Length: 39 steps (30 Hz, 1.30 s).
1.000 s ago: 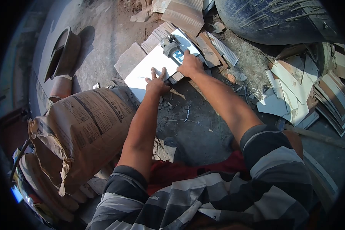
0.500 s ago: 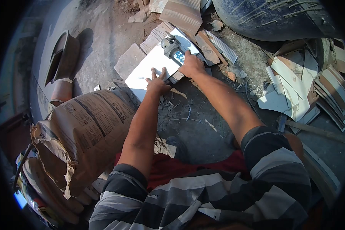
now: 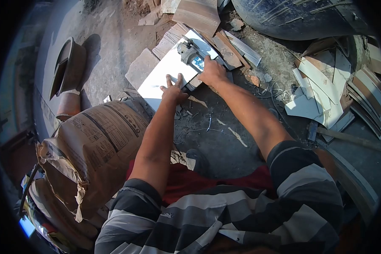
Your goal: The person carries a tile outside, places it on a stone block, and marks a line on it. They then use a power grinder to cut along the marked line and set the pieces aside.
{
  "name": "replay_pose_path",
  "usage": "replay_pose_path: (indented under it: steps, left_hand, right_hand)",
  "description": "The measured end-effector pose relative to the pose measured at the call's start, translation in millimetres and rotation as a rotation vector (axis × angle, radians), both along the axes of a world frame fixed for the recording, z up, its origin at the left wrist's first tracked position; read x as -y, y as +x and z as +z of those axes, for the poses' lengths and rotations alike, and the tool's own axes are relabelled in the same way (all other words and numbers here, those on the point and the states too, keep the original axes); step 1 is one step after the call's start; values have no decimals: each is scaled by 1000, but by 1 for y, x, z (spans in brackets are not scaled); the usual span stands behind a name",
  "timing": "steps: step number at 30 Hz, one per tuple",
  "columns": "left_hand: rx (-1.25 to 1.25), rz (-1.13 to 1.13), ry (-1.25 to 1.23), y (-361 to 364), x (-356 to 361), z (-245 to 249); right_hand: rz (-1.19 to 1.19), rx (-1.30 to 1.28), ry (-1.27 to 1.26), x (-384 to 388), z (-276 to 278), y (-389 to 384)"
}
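A white tile [image 3: 150,86] lies at a slant over a stack of other tile pieces on the ground. My left hand [image 3: 173,90] presses flat on its near edge, fingers spread. My right hand [image 3: 212,72] is wrapped round the blue body of a handheld electric tile cutter [image 3: 194,59]. The cutter's grey metal head rests over the far part of the tile, and its blade is hidden from this angle.
A brown paper sack [image 3: 101,131] stands at my left, with a basin [image 3: 74,63] beyond it. Broken tiles [image 3: 321,91] lie in a heap at right, near a wooden-handled hammer [image 3: 353,139]. A large dark drum [image 3: 292,19] sits at the top right.
The view has shifted slightly. Both hands and the tile cutter hold nearly the same place on the white tile.
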<state>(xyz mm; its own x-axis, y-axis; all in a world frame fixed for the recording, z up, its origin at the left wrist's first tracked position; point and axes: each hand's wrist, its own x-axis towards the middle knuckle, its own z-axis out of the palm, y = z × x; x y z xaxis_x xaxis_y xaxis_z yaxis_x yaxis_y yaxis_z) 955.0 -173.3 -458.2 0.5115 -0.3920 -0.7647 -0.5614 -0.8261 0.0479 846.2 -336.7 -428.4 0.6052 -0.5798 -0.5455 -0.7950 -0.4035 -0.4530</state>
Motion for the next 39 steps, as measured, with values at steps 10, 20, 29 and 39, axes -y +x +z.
replay_pose_path:
  steps: [10,20,29,39]
  left_hand:
    - [4,-10,16,0,2,1]
    - [-11,-14,19,2,2,2]
    - [0,-32,14,2,0,2]
    - [3,-62,25,3,2,4]
  right_hand:
    - [-2,3,-13,-1,-6,-9]
    - [10,14,-28,-2,-12,-20]
    - [9,14,-25,-2,-10,-26]
    - [1,41,-30,-2,-9,-35]
